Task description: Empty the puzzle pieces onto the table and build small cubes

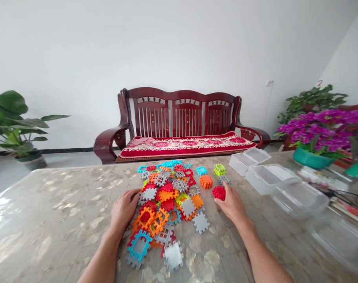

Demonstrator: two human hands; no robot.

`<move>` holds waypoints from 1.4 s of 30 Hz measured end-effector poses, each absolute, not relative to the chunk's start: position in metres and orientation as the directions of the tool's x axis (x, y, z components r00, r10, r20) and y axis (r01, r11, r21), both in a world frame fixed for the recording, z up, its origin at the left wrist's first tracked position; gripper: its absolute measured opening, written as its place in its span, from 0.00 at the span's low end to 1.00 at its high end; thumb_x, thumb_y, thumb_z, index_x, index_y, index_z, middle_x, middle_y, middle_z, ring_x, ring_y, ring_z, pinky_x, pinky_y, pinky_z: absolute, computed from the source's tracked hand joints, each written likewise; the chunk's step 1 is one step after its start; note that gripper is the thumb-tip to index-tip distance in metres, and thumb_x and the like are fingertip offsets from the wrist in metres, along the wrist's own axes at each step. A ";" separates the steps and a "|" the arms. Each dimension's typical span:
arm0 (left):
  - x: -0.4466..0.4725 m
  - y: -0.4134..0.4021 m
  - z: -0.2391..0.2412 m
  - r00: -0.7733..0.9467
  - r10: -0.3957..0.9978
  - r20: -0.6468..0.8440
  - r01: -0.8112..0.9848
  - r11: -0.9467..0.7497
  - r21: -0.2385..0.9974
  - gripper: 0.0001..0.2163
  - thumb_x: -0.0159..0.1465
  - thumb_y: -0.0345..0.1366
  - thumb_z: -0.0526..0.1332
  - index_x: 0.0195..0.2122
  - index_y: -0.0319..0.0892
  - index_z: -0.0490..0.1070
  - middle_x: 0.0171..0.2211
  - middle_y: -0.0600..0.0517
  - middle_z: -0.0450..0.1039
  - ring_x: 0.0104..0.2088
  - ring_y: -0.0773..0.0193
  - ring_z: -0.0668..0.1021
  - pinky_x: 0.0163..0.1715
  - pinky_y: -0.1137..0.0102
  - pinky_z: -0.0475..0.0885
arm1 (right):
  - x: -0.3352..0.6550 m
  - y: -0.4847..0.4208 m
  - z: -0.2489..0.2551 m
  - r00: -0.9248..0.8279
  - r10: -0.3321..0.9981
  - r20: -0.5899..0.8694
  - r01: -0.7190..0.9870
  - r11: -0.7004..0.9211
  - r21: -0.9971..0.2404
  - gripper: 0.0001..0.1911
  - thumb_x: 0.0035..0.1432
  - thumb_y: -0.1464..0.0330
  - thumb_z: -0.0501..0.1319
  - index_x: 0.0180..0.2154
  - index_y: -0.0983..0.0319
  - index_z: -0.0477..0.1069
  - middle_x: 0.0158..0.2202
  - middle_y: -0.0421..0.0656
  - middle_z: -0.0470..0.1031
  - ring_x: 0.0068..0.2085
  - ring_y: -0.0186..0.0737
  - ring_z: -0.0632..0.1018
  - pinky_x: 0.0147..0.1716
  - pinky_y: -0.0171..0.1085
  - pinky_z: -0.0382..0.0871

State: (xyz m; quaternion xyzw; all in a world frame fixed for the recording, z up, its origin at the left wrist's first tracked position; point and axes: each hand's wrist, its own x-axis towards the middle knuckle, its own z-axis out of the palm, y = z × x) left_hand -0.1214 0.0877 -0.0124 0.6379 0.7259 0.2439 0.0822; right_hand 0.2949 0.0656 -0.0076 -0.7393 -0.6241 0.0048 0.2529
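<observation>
A loose heap of interlocking plastic tiles [167, 195] with notched edges lies in the middle of the table, in red, orange, blue, grey and green. My left hand [125, 208] rests open against the heap's left side, fingers pointing inward beside a pale grey tile [148, 194]; its fingertips are partly hidden. To the right of the heap, my right hand [232, 202] is closed on a stack of red tiles [218, 192] standing on the table. Close by are small stacks: orange tiles [206, 181], blue tiles [201, 171], green tiles [220, 169] and grey tiles [224, 179].
Clear plastic boxes [260, 181] with open lids stand to the right. Beyond them are a teal pot [313, 158] of purple flowers, glasses [351, 198] and a book [349, 210]. A wooden bench [185, 94] stands behind the patterned table [70, 220].
</observation>
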 end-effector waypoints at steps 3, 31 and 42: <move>-0.120 0.087 -0.011 -0.171 0.967 0.190 0.886 0.067 0.459 0.17 0.65 0.43 0.49 0.47 0.51 0.74 0.50 0.53 0.76 0.48 0.60 0.77 0.46 0.69 0.69 | 0.297 0.068 -0.014 0.198 0.919 0.340 0.930 -0.067 -0.361 0.33 0.49 0.62 0.63 0.57 0.61 0.63 0.45 0.51 0.73 0.47 0.53 0.74 0.45 0.48 0.66; -0.116 0.084 -0.006 -0.190 0.959 0.210 0.873 0.067 0.482 0.16 0.64 0.41 0.51 0.46 0.50 0.75 0.48 0.53 0.77 0.47 0.59 0.77 0.47 0.68 0.69 | 0.194 0.044 0.010 -0.335 0.849 0.410 0.730 0.509 -0.457 0.33 0.46 0.72 0.64 0.56 0.55 0.67 0.53 0.45 0.72 0.52 0.48 0.71 0.56 0.48 0.63; -0.117 0.086 -0.010 -0.189 0.964 0.188 0.868 0.075 0.490 0.15 0.64 0.41 0.51 0.46 0.51 0.75 0.48 0.53 0.77 0.48 0.59 0.77 0.47 0.68 0.68 | 0.202 0.061 0.001 -0.066 0.862 0.502 0.728 0.386 -0.567 0.24 0.53 0.76 0.55 0.52 0.57 0.71 0.50 0.46 0.73 0.53 0.45 0.72 0.56 0.48 0.65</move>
